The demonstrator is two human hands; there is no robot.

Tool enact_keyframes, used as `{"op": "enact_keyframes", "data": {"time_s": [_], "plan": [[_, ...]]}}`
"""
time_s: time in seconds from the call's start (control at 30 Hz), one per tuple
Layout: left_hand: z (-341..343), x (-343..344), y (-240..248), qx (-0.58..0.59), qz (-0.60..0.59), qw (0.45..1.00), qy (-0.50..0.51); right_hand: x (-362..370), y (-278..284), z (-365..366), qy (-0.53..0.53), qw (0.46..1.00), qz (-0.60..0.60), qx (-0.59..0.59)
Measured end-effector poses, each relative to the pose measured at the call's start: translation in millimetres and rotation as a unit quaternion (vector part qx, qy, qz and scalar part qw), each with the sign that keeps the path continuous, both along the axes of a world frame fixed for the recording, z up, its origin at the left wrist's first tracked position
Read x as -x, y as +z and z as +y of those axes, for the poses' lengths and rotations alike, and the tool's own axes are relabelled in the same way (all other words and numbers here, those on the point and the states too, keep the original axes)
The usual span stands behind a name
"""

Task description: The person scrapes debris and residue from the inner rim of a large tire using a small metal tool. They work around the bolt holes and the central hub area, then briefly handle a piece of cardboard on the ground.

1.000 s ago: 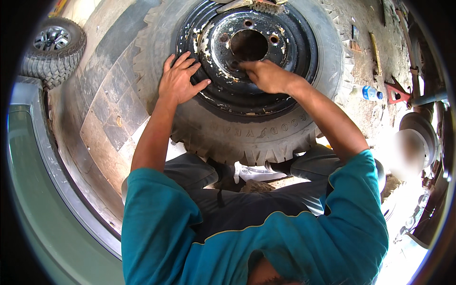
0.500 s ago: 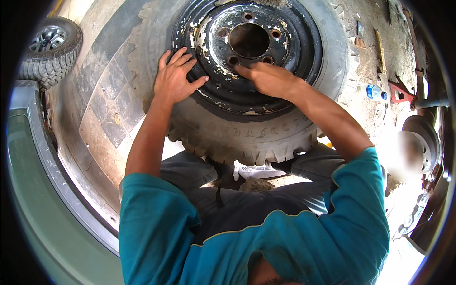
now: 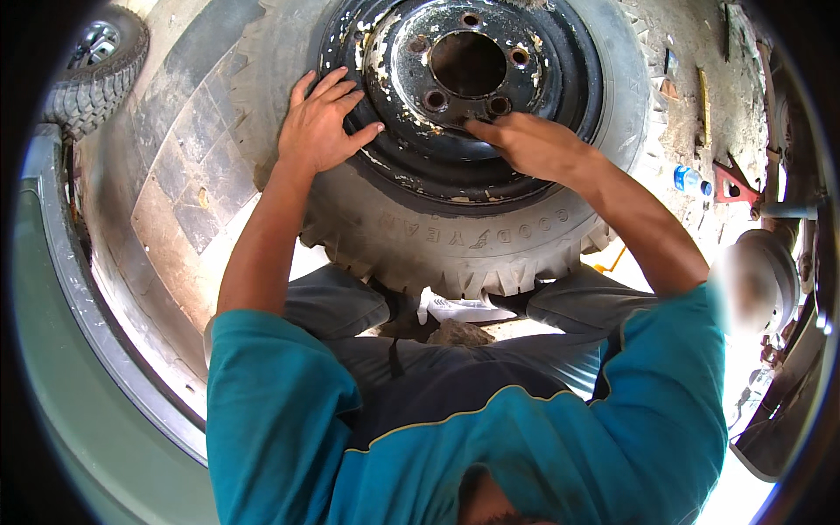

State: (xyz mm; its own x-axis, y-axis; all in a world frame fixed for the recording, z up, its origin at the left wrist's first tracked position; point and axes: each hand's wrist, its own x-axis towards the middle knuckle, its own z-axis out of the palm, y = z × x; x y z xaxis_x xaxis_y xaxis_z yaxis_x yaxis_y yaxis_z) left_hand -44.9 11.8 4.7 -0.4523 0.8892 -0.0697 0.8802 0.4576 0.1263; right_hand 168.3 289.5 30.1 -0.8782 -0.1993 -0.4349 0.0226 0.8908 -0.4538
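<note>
In the head view, the black steel rim (image 3: 411,162) fills the upper middle of the frame, set in its big tyre (image 3: 455,232), and the left hand (image 3: 317,129) is open, fingers spread across the rim's left edge: a good brace, so keep that palm flat and the weight steady. Over to the right hand (image 3: 534,147), fingers curled in, tips at the disc just below the two lower bolt holes; whether anything is pinched there, I can't tell. It looks like close fingertip work, so light, even strokes should serve best, minding the flaking paint and bare edges. And compared with half a second ago, those fingertips have slid rightward, from under the lower-left hole to between the lower pair! The left hand holds its place on the rim, while the whole wheel sits slightly farther right in frame.
</note>
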Motion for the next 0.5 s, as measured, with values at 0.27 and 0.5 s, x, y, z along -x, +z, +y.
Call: {"op": "enact_keyframes", "data": {"time_s": [0.27,0.5], "plan": [[-0.7,-2.7,0.1,0.014,-0.004,1.0,0.004,13.1,-12.1,-12.5,-0.012,0.999,0.032,0.01],[4.2,-0.9,1.1,0.018,-0.003,1.0,0.015,-22.7,3.8,10.4,-0.055,0.996,0.066,0.012]]}}
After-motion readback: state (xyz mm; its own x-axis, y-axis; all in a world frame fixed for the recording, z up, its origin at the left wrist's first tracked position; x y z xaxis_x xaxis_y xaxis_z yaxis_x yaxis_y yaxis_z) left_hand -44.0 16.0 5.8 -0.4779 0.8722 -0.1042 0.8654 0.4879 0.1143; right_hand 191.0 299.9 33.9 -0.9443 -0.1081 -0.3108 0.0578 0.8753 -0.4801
